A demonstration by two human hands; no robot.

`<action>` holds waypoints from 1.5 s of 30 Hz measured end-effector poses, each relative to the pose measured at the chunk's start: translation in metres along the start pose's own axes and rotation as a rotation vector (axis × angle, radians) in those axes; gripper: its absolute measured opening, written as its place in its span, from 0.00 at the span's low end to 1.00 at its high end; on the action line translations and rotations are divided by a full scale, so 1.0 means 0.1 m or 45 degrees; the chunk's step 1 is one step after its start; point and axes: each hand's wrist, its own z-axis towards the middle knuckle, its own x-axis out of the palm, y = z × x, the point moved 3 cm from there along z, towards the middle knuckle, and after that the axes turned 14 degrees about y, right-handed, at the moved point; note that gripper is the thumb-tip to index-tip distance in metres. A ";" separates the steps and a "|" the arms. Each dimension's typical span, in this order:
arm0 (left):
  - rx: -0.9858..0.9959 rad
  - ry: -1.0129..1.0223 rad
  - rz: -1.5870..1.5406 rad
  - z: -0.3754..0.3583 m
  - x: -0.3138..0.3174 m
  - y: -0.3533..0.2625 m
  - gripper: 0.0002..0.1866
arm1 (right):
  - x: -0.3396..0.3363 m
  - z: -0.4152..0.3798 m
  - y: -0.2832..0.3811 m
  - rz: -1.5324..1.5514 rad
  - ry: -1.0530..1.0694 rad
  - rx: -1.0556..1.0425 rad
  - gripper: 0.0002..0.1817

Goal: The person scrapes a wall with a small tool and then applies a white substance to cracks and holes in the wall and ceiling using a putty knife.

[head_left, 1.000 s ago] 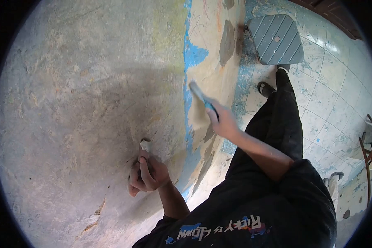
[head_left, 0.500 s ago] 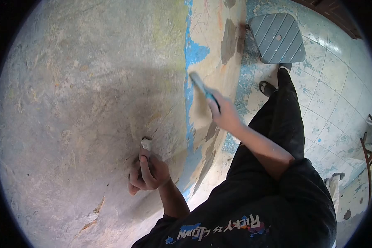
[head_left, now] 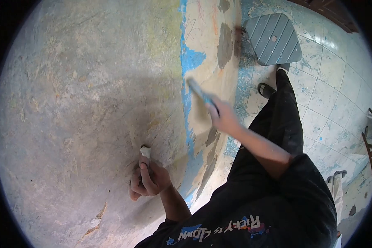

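Observation:
My right hand [head_left: 224, 118] is wrapped round a scraper with a teal and black handle [head_left: 211, 102]. Its blade, blurred and seen almost edge-on, reaches the wall [head_left: 99, 103] beside the ragged strip of blue paint [head_left: 192, 59]. Lower down and to the left, my left hand [head_left: 151, 181] is closed with the thumb on top, gripping a narrow putty knife [head_left: 144, 160]. A lump of white putty [head_left: 145, 151] sits on its tip, close over the grey wall. Most of that knife is hidden by my fingers.
A grey plastic step stool [head_left: 273, 39] stands on the paint-spotted tiled floor [head_left: 318, 89], just beyond my feet. Darker grey patches [head_left: 225, 45] mark the cream wall strip. At the right edge are wooden legs [head_left: 368, 157] and a pale bag-like thing [head_left: 337, 188].
The whole view has shifted slightly. Both hands keep hold of their tools, and the scraper stays by the blue strip. My left hand shows a little lower, its knife tip more visible.

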 end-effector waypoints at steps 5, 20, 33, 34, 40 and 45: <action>-0.011 0.023 -0.002 -0.04 -0.01 0.01 0.15 | -0.01 0.03 0.05 0.116 0.018 0.102 0.19; -0.030 -0.006 0.017 -0.07 0.02 0.03 0.12 | -0.03 -0.06 0.04 0.068 0.102 0.085 0.19; -0.033 0.051 0.018 -0.10 -0.02 0.04 0.12 | -0.01 0.05 0.12 0.089 -0.003 0.084 0.18; -0.026 0.039 0.036 -0.10 -0.01 0.04 0.12 | -0.11 0.15 0.16 0.083 -0.003 0.103 0.18; -0.055 0.021 0.010 -0.05 0.03 0.00 0.13 | 0.00 -0.06 0.09 0.045 -0.011 -0.005 0.17; -0.029 0.068 0.018 -0.06 0.00 0.01 0.13 | -0.15 0.18 0.14 0.105 0.074 0.130 0.19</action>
